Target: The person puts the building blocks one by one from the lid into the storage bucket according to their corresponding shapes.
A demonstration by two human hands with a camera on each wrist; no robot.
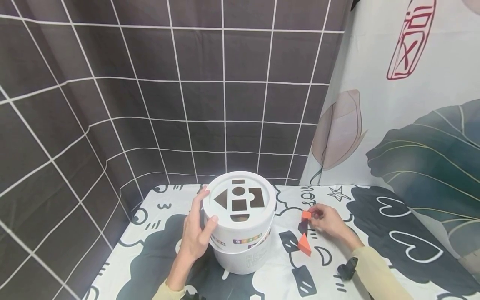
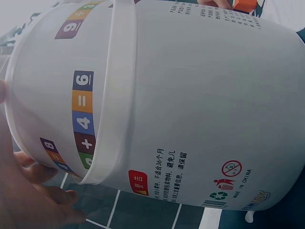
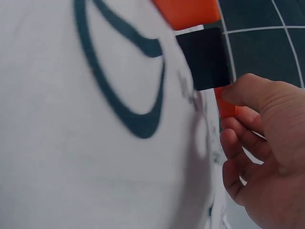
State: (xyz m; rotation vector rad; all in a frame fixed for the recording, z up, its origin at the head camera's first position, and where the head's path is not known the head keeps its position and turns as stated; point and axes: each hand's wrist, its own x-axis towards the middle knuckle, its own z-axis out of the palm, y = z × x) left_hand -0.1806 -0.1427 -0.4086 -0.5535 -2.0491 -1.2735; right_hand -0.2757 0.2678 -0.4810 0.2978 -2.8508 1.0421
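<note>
A white bucket (image 1: 240, 243) with a shape-sorter lid (image 1: 264, 214) stands on the patterned cloth. My left hand (image 1: 196, 233) rests against its left side, index finger along the lid's rim and thumb at the front edge. To the right of the bucket, my right hand (image 1: 330, 221) pinches a small orange block (image 1: 306, 215) between thumb and fingers. Right beside that block sits a dark square block (image 3: 205, 59), the thumb tip close to its corner in the right wrist view. An orange triangular block (image 1: 304, 245) lies on the cloth nearer to me.
The tabletop cloth (image 1: 150, 237) carries black-and-white drawings. Behind it hangs a dark curtain (image 1: 198, 100) with a white grid, and a leaf-printed curtain (image 1: 375, 116) hangs at the right. Coloured number strips (image 2: 83, 119) run round the bucket's upper part.
</note>
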